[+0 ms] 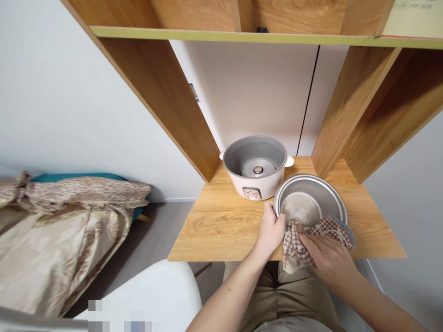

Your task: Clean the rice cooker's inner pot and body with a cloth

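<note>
My left hand [272,228] grips the near left rim of a metal inner pot [309,200], which is tilted toward me over the front of a wooden desk [214,226]. My right hand [328,260] holds a brown and white patterned cloth [311,233] draped over the pot's near rim. Just behind the pot stands a white rice cooker body [256,166], open and empty, with its heating plate showing.
Wooden shelf panels [166,97] rise on both sides of the desk, with a shelf above. A bed with beige patterned bedding [58,230] lies to the left. A white chair edge [152,295] is near my left arm.
</note>
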Motion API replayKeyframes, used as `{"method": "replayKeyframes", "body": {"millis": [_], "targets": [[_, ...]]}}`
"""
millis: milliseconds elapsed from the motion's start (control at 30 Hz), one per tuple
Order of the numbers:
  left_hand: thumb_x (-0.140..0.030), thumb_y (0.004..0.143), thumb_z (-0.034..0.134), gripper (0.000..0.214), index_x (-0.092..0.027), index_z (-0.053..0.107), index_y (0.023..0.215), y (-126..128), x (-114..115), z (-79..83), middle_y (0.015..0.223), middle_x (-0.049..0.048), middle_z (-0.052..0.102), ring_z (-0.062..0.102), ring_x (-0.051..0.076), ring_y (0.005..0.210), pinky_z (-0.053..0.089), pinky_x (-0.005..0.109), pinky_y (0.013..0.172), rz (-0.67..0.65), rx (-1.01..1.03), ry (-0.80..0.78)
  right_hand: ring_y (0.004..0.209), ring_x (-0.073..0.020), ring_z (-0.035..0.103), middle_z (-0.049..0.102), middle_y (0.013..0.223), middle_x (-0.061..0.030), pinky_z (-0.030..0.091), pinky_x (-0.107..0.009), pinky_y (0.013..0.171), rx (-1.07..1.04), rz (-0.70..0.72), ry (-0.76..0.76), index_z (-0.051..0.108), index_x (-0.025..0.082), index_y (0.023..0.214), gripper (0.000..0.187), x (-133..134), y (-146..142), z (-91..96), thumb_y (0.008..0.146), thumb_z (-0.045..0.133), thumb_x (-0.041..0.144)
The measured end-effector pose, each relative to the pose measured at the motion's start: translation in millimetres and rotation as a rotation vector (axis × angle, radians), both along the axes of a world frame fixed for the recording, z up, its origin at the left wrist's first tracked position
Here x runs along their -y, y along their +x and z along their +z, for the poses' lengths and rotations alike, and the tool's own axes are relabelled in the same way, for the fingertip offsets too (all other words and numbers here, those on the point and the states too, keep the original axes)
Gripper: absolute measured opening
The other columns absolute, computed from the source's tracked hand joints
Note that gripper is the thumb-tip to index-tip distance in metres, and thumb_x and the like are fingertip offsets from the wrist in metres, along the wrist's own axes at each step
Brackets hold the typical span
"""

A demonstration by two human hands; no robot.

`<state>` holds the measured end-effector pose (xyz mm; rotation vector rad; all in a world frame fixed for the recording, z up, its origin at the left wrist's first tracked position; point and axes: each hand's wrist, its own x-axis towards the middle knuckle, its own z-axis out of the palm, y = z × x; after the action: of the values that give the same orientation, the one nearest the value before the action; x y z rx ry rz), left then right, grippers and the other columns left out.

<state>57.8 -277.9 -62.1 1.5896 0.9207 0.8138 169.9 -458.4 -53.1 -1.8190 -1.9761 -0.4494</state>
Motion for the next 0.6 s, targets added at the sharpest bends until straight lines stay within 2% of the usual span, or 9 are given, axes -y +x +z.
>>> {"method": "replayKeyframes", "body": {"millis": [167, 333, 500, 600], "targets": [[-0.024, 0.090, 0.053, 0.013, -0.022, 0.052, 0.103, -4.6, -4.2, 2.5, 0.103, 0.0082, 0.070, 0.068, 0.027, 0.101, 0.051, 0.042, 0.093, -0.025, -0.038, 0.046, 0.105, -0.0251, 0.074, 0.079, 0.117, -0.0098, 0.055, -0.037, 0.090, -0.095, -0.014, -0.191, 0.064, 0.017, 0.128, 0.033, 13.1, 15.8, 16.0, 0.095, 0.060, 0.017], [-0.033, 0.097, 0.049, 0.012, -0.023, 0.049, 0.103, -7.7, -2.8, 6.9, 0.099, 0.0084, 0.071, 0.069, 0.027, 0.093, 0.050, 0.040, 0.084, -0.047, -0.087, 0.141, 0.115, -0.0352, 0.071, 0.077, 0.124, -0.0149, 0.052, -0.052, 0.103, -0.045, -0.114, -0.315, 0.068, 0.014, 0.126, 0.036, 12.3, 15.6, 17.1, 0.093, 0.070, 0.027], [-0.039, 0.100, 0.044, 0.016, -0.024, 0.048, 0.099, -9.4, 9.3, 8.0, 0.087, 0.0063, 0.069, 0.068, 0.027, 0.080, 0.048, 0.038, 0.073, -0.011, -0.149, 0.264, 0.115, -0.0364, 0.070, 0.077, 0.122, -0.0170, 0.051, -0.053, 0.105, -0.122, -0.180, -0.554, 0.072, 0.013, 0.122, 0.031, 1.8, 1.7, 14.1, 0.096, 0.066, 0.030], [-0.039, 0.101, 0.044, 0.016, -0.025, 0.049, 0.100, -10.5, 16.6, 7.1, 0.085, 0.0056, 0.069, 0.068, 0.026, 0.078, 0.047, 0.037, 0.071, 0.008, -0.155, 0.311, 0.118, -0.0335, 0.070, 0.075, 0.127, -0.0178, 0.053, -0.047, 0.103, -0.213, -0.129, -0.612, 0.068, 0.013, 0.131, 0.036, -6.1, -3.6, 16.9, 0.101, 0.059, 0.029]]}}
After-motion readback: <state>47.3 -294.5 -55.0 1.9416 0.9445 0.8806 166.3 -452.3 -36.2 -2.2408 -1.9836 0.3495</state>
